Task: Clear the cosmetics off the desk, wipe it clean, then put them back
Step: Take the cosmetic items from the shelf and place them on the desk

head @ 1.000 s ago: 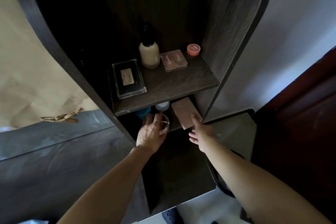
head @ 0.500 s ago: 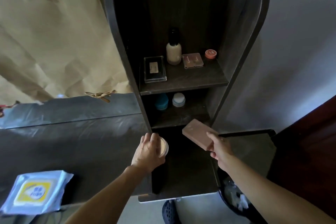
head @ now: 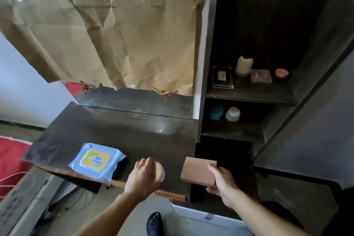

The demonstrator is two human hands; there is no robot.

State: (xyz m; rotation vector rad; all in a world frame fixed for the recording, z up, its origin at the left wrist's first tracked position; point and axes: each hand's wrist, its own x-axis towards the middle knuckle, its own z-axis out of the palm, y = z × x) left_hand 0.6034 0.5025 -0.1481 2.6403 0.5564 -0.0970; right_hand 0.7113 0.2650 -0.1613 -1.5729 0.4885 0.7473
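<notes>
My left hand (head: 142,177) grips a small round powder jar (head: 160,171) over the front right part of the dark desk (head: 118,134). My right hand (head: 223,184) holds a flat pink-brown box (head: 197,171) just right of the desk's corner. In the dark shelf unit (head: 249,94) beside the desk, the upper shelf carries a clear black-based case (head: 222,77), a cream bottle (head: 244,66), a pink compact (head: 261,76) and a small red pot (head: 281,73). The lower shelf holds a teal jar (head: 216,111) and a white jar (head: 233,113).
A blue pack of wet wipes (head: 95,160) lies near the desk's front edge. Creased brown paper (head: 107,28) covers the mirror behind the desk. A red cloth (head: 11,159) lies at the left, cables hang below the desk, and a dark shoe (head: 155,223) shows on the floor.
Both hands have pulled the jar and the box out of the lower shelf and carried them down and left toward the desk. The view has swung left, showing the wipes and the whole desk.
</notes>
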